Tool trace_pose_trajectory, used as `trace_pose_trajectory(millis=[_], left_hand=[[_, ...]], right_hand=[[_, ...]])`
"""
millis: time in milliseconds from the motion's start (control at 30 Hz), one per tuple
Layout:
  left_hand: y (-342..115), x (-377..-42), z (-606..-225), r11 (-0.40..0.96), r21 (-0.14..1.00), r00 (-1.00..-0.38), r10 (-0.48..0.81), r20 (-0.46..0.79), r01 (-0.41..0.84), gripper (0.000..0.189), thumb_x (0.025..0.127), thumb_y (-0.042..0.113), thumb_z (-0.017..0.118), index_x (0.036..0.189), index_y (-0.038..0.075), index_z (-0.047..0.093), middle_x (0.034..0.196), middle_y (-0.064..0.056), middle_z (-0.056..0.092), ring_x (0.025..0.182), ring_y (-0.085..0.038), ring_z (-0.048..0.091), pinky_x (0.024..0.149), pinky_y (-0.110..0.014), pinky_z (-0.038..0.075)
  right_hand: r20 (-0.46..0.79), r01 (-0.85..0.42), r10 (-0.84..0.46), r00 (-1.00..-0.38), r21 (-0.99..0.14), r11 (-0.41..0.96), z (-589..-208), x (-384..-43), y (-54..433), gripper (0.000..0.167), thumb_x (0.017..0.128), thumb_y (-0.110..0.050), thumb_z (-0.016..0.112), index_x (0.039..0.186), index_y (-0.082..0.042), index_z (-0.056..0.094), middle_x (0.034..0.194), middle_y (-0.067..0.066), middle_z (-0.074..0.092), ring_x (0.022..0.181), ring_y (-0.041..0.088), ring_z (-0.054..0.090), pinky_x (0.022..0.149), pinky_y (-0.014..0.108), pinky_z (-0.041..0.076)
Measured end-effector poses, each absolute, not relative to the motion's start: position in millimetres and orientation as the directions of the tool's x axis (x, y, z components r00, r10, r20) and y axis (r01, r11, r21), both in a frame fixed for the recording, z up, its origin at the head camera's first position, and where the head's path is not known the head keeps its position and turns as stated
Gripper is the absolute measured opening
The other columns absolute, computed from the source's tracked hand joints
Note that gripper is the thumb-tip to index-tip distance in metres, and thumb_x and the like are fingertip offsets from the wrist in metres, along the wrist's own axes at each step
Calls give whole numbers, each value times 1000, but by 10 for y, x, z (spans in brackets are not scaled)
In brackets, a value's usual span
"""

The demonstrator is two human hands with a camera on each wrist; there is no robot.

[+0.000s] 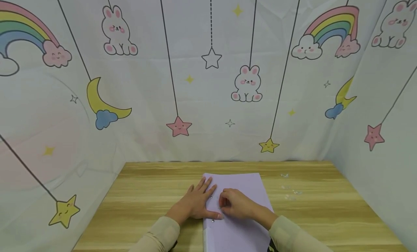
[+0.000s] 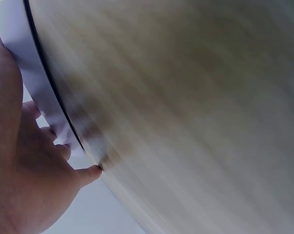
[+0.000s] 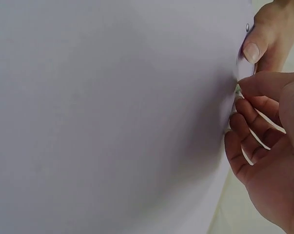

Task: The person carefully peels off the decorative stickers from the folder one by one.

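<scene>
A lilac folder (image 1: 242,230) with small metal rivets near its left edge lies lengthwise on the table. My left hand (image 1: 197,201) rests on its left side, fingers spread and thumb extended near a rivet (image 1: 213,221). Over the folder's left half, my right hand (image 1: 238,204) has thumb and forefinger together. In the right wrist view they pinch a small pale-green piece (image 3: 238,89) right at the folder's surface; its exact kind is too small to tell. The other fingers curl loosely beside it. The left wrist view catches the folder's edge (image 2: 44,83) and the left hand's fingers.
Several small, clear, shiny pieces (image 1: 286,187) lie on the wooden table (image 1: 329,208) to the right of the folder. A white cloth (image 1: 208,100) printed with rabbits, stars and rainbows hangs behind and at both sides. Something dark (image 1: 272,246) shows by the folder's lower right edge.
</scene>
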State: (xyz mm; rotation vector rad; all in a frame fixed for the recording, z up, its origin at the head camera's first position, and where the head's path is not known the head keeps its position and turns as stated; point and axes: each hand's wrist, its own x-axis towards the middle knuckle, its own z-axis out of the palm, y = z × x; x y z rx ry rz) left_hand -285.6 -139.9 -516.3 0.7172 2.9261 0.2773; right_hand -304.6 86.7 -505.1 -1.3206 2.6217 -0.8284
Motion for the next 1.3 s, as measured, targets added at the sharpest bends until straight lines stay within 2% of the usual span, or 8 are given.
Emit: trace_pose_trajectory(millis=[300, 967, 1300], left_hand=[[-1401, -2860, -5185, 873, 207, -882, 465, -77, 442, 119, 82, 92, 58, 170, 18, 28, 178, -9, 8, 164, -34, 4, 123, -67, 23], [-1391, -2859, -5185, 868, 205, -879, 473, -67, 452, 117, 83, 89, 60, 169, 17, 29, 178, -12, 10, 163, -36, 6, 121, -69, 24], [-1387, -2847, -5168, 870, 225, -883, 463, -73, 438, 117, 82, 90, 60, 169, 17, 29, 178, -10, 10, 164, -35, 5, 122, -68, 22]], right_hand=[[147, -685, -753, -641, -551, 476, -5075, -3051, 882, 23, 85, 0, 81, 88, -17, 65, 85, -11, 58, 80, 2, 53, 75, 23, 49], [204, -715, -757, -621, -544, 440, -5082, -3029, 896, 24, 86, 4, 79, 89, -15, 65, 86, -9, 59, 78, 2, 55, 72, 22, 50], [192, -693, -746, -637, -566, 446, -5065, -3038, 942, 24, 88, 3, 78, 88, -16, 65, 81, -14, 59, 76, 0, 56, 70, 22, 51]])
